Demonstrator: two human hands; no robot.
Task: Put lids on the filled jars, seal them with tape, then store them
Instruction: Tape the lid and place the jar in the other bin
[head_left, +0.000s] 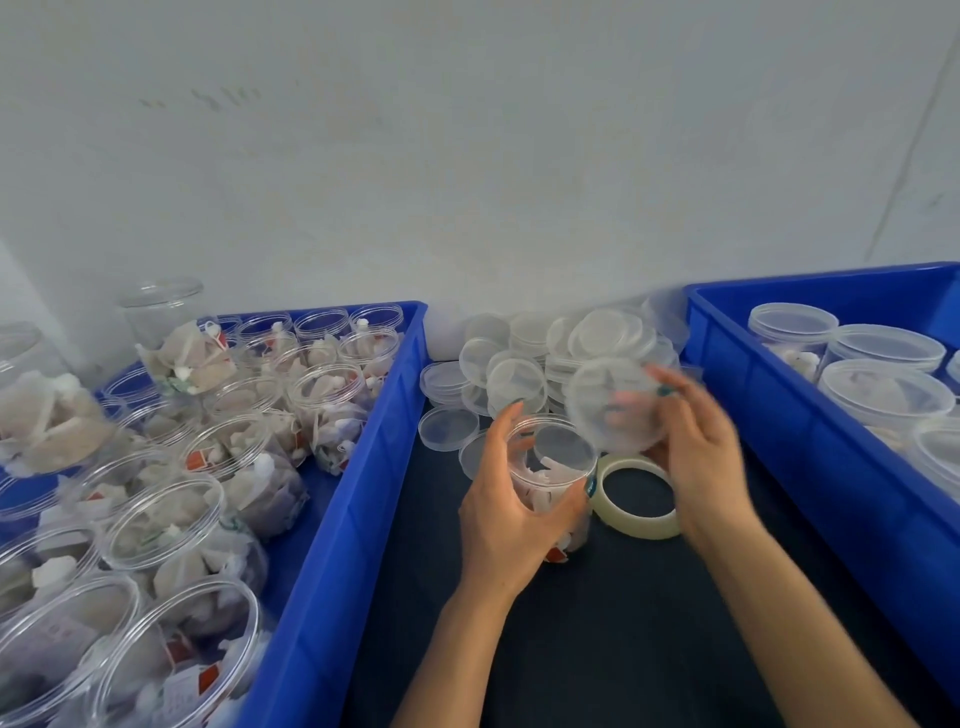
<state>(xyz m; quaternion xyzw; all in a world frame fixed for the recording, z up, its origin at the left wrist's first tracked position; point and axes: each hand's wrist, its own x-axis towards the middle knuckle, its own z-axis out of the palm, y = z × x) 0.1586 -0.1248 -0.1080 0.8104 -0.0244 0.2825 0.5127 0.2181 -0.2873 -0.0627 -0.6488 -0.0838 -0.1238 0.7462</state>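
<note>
My left hand (506, 512) grips a clear plastic jar (553, 480) filled with white sachets; it stands on the dark table, its mouth uncovered. My right hand (698, 452) holds a clear round lid (610, 402), tilted and blurred, just above and to the right of the jar's mouth. A roll of clear tape (636, 496) lies flat on the table right of the jar, partly under my right hand. Behind them is a heap of loose clear lids (524, 358).
A blue crate (363, 447) on the left holds several uncovered filled jars (166, 525). A second blue crate (810, 415) on the right holds lidded jars (883, 348). A dark table surface (613, 623) runs between the crates, and a white wall stands behind.
</note>
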